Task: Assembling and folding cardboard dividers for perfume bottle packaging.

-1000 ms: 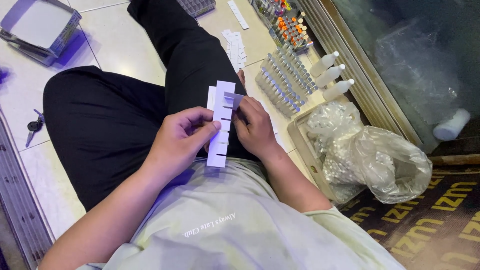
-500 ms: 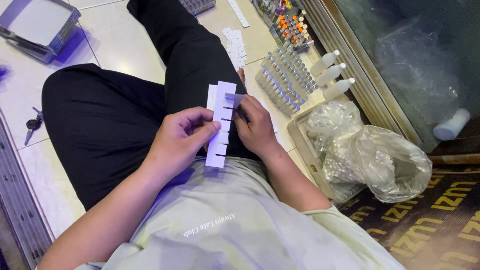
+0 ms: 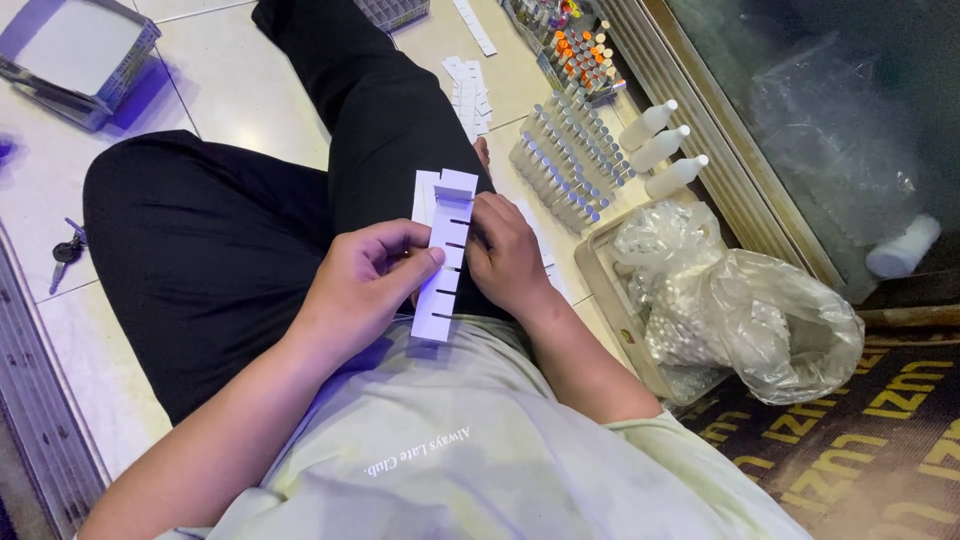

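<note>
Bright, even indoor light, sharp focus throughout, soft shadows on the floor tiles (image 3: pixel 230 60), slight wide-angle stretch at edges

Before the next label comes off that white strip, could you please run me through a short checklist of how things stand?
1. Strip held firmly: ok. The left hand pinches the white slotted strip at its middle, over the lap.
2. Peeling hand in place: ok. The right hand touches the strip's right edge.
3. Labels left on the strip: cannot tell; only dark slits show along it.
4. Tubes within reach: ok. The rack of tubes stands on the floor just beyond the right hand.
5. Spare strips to hand: ok. More white strips lie on the tiles ahead.
6. Bag of small white parts: ok, resting in its tray, apart from both hands.
</note>
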